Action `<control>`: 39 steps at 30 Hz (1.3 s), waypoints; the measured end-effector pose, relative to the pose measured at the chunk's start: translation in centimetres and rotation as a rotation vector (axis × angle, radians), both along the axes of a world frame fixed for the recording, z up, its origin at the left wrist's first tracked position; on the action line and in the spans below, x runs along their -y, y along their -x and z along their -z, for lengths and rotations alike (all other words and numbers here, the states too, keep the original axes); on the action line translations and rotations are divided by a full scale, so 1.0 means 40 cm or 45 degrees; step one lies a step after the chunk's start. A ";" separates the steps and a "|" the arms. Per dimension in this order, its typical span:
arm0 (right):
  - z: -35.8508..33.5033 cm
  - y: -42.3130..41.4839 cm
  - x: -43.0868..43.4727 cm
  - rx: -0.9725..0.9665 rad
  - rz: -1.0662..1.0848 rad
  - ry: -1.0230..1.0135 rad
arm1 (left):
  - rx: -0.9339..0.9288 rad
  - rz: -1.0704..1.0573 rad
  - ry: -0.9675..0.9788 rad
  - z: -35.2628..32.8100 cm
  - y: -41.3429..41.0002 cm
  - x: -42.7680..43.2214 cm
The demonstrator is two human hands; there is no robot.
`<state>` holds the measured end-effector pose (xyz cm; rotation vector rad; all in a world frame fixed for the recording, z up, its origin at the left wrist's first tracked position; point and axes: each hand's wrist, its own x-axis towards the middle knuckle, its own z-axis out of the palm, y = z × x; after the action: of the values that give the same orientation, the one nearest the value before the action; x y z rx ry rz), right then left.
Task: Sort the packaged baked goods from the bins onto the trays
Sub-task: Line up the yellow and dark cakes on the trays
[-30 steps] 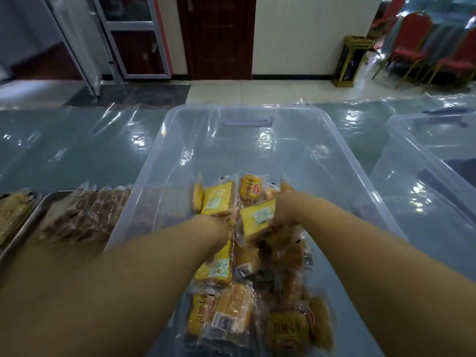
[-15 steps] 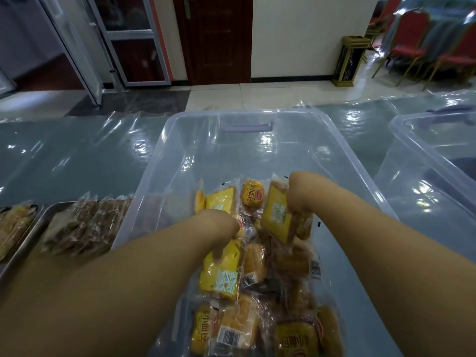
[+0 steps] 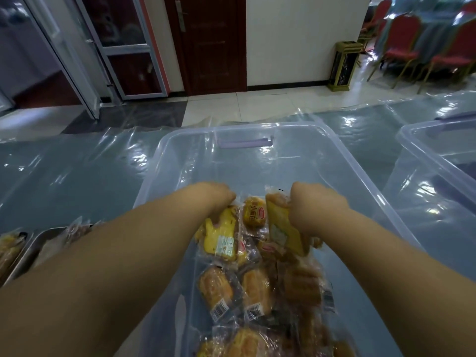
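Clutching packets (image 3: 221, 235): left grip (image 3: 216, 198), right grip (image 3: 310, 206).

Bun packet (image 3: 254, 212): red logo, Chinese characters, too blurred to read.

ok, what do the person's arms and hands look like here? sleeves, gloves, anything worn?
Left hand and right hand are bare: no gloves, and no watch or bands at the wrists. The fingers are mostly hidden, so rings can't be ruled out. Left forearm and right forearm show no sleeves or markings as far as the frame edge.
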<state>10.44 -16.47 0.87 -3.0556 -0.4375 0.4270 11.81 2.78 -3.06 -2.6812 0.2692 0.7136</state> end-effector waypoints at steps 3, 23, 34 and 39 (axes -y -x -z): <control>-0.001 0.000 -0.001 0.002 -0.002 0.016 | -0.059 0.037 0.033 0.022 -0.029 0.013; -0.013 0.009 0.007 -0.035 0.071 -0.025 | -0.107 0.039 -0.016 -0.011 -0.031 0.011; -0.119 0.040 0.061 0.165 0.165 -0.448 | 0.622 -0.424 0.817 -0.211 0.143 -0.026; -0.179 0.100 0.085 0.334 0.191 -0.732 | 0.979 -0.574 1.287 -0.291 0.281 -0.046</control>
<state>6.42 -19.86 8.02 -2.5554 -0.2709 -0.0998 0.55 4.60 8.58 -3.7457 -0.2733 -0.5941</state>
